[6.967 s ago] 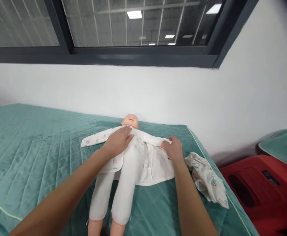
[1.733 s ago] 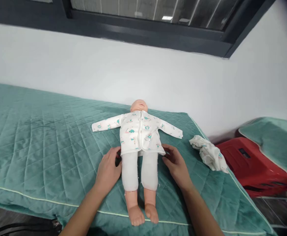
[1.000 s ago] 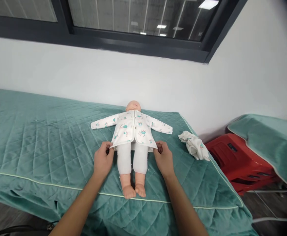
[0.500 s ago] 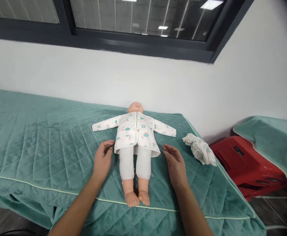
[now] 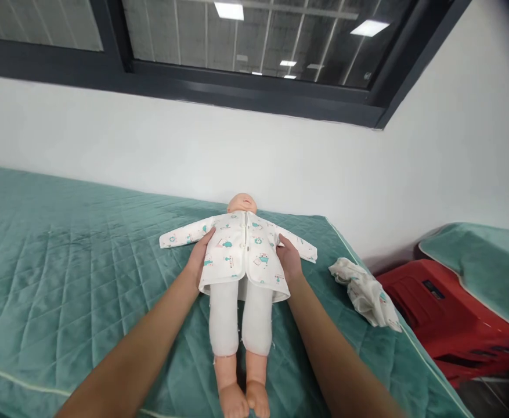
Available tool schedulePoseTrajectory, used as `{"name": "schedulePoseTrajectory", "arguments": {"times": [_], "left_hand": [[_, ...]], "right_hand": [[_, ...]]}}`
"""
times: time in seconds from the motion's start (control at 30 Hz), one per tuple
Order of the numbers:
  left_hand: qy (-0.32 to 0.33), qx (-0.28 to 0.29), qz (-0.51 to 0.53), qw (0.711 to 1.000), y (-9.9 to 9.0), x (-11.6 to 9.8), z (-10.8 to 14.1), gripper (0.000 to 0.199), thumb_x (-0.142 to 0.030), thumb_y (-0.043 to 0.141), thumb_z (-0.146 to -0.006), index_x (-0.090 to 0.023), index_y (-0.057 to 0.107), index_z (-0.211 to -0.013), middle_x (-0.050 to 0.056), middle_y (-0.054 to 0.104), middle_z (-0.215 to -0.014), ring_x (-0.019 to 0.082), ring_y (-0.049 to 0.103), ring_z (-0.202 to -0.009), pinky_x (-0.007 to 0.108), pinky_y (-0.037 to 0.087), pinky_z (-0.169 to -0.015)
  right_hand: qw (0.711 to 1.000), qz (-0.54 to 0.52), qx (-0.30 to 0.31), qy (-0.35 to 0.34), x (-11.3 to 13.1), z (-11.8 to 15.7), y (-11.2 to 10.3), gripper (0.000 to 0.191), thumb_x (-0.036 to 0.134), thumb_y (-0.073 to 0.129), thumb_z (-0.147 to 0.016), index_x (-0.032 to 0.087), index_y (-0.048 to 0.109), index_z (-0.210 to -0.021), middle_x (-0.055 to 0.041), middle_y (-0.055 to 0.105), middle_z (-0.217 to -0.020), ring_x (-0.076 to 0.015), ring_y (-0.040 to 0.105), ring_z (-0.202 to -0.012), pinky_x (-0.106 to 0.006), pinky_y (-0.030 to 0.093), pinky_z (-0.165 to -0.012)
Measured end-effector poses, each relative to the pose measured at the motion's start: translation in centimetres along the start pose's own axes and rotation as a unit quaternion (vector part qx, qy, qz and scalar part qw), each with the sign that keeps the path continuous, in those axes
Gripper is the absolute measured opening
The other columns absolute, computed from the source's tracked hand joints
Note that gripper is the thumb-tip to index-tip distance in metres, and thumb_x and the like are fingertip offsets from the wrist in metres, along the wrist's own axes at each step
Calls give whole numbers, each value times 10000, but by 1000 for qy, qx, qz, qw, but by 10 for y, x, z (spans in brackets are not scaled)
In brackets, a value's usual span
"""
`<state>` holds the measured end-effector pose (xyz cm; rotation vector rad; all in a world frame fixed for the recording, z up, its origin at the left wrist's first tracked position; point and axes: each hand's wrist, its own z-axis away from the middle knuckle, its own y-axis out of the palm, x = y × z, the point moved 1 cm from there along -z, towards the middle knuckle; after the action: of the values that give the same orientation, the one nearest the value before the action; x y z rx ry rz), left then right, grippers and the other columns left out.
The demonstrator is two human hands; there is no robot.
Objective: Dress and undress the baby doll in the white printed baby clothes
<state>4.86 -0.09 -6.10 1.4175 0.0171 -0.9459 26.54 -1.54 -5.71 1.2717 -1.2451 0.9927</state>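
Observation:
A baby doll (image 5: 242,203) lies on its back on the green quilted cover (image 5: 84,261), its head by the wall and its bare feet toward me. It wears a white printed jacket (image 5: 245,249) with both sleeves spread out, and its upper legs are white. My left hand (image 5: 201,255) is against the jacket's left side below the sleeve, fingers partly behind it. On the opposite side, my right hand (image 5: 288,256) clasps the jacket under the other sleeve. The doll's torso is between my two hands.
A crumpled white printed cloth (image 5: 367,292) lies at the cover's right edge. Beyond that edge is a red plastic object (image 5: 450,313) partly under green fabric (image 5: 484,264). A white wall (image 5: 162,142) and a dark window frame (image 5: 254,98) stand behind.
Both hands have moved forward and inward from beside the doll onto the sides of its jacket. The camera view has shifted, so the doll appears slightly larger and lower.

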Motion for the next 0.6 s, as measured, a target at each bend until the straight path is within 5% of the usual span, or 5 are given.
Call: {"name": "schedulePoseTrajectory", "arguments": {"times": [0.2,0.43,0.6], "left_hand": [[16,16,2,1000,8,-14,-44,459,-379,536,-933,-98,581,-1293,112,748,-1023,278,713,-975,432,559,-939],[-8,-34,-17,999,5,-16,-61,448,-408,559,-910,-91,617,-1221,130,741,-1006,313,711,-957,465,576,-894],[131,-126,5,983,-14,-35,-69,491,-524,551,-908,-124,609,-1186,156,705,-1088,301,681,-1027,451,573,-906]], "right_hand": [[992,-92,31,84,4,-29,-15,572,629,446,-831,179,651,-1119,-111,742,-1032,-341,648,-1103,-548,488,-962],[997,-61,1,50,-2,-38,-30,525,607,467,-857,204,655,-1135,-86,747,-1018,-331,634,-1140,-534,469,-986],[991,-79,31,101,0,-38,-28,521,591,436,-864,187,661,-1104,-105,742,-1035,-342,634,-1135,-534,469,-987]]}}
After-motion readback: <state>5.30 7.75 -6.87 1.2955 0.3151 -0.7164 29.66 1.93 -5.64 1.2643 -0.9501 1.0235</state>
